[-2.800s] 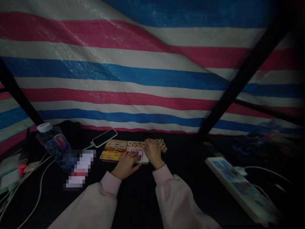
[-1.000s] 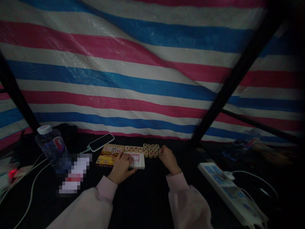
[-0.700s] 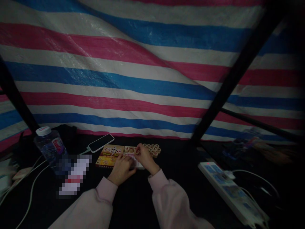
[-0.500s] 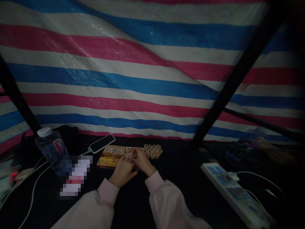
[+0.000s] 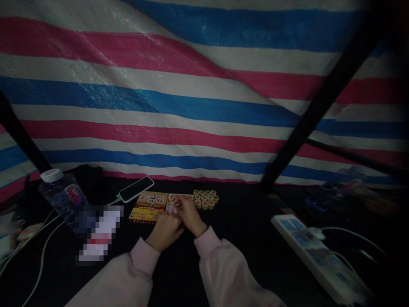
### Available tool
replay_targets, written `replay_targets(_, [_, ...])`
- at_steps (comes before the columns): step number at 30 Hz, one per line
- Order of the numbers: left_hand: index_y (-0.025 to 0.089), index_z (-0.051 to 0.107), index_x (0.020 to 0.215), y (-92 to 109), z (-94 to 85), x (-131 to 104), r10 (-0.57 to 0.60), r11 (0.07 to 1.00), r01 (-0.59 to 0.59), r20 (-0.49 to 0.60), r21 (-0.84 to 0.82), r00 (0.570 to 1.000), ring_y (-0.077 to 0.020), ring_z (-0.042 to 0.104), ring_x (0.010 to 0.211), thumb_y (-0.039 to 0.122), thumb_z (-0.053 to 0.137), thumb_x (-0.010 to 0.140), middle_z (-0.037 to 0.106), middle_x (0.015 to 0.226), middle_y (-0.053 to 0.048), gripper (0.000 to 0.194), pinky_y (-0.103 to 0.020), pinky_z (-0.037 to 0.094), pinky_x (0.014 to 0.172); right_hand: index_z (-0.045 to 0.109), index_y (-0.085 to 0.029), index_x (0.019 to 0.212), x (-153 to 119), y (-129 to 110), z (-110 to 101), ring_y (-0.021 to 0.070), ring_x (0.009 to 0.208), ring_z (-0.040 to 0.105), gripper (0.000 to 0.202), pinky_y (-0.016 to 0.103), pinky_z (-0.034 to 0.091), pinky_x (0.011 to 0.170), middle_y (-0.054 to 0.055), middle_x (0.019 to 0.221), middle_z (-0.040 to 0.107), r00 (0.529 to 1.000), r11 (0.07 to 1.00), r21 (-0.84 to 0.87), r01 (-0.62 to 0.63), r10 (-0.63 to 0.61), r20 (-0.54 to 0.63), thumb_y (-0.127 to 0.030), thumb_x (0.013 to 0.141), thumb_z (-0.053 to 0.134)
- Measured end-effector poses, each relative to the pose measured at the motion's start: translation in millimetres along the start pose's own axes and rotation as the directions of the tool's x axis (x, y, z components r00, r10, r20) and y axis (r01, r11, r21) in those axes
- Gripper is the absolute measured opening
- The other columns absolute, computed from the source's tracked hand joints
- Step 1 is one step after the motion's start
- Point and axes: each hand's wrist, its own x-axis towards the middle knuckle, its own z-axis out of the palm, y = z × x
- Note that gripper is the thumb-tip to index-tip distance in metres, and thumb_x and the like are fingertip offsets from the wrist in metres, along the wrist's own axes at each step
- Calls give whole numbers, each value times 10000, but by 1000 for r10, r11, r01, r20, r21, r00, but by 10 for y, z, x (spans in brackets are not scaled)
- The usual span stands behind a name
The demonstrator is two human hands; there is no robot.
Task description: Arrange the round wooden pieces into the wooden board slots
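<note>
Head view: over a black worktop (image 5: pixel 179 273), the fingers of the right hand (image 5: pixel 191 215) pinch a round chess piece (image 5: pixel 177 204) at a white tray (image 5: pixel 172 208); the left hand (image 5: pixel 165 229) lies curled by its near edge, grip unclear. More pieces (image 5: pixel 206 199) cluster just right, a printed box (image 5: pixel 147 207) just left

The plain black surface (image 5: pixel 177 277) carries a yellow and brown printed box (image 5: pixel 148 209), a white-edged phone (image 5: pixel 136 189) lying behind it, a cluster of round pieces (image 5: pixel 206 199) farther right, a labelled bottle (image 5: pixel 68 194) on the left and, well apart on the right, a long white power strip (image 5: pixel 308 251).
</note>
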Motion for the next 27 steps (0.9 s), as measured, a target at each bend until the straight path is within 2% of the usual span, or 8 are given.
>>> replay_targets(9, [159,687,838,3,-18,-10,-23,1000,24,28,-9,999,-235,645,787,319,473,842,701,810,-107,267,-362,465,741,621,-186,874,-28,-64,-20,128,670,591,121,221,414,641,9,723,654,1000,999,-41,-2,3,16,-145,790,545])
replay_targets(15, [157,687,827,3,-26,-7,-15,1000,16,34,-18,999,-235,646,785,328,456,853,701,810,-111,288,-360,463,736,637,-211,909,-27,-45,-15,139,747,608,223,233,438,697,6,788,670,1000,1000,-27,-2,3,19,-83,753,544])
replay_targets(20, [163,690,808,1,-33,-8,-17,1000,17,24,-21,1000,-225,648,771,332,464,849,703,796,-105,285,-353,462,740,638,-195,897,-11,-1,25,149,810,612,218,259,451,757,23,864,675,999,999,7,43,-43,-11,-75,745,540])
replay_targets(27, [166,686,797,-8,-20,-14,-10,1000,10,23,-29,1000,-226,646,774,322,482,840,698,787,-102,260,-355,459,749,637,-206,904,4,81,100,135,791,620,268,245,453,739,2,840,680,999,997,59,52,-52,-9,-48,732,506])
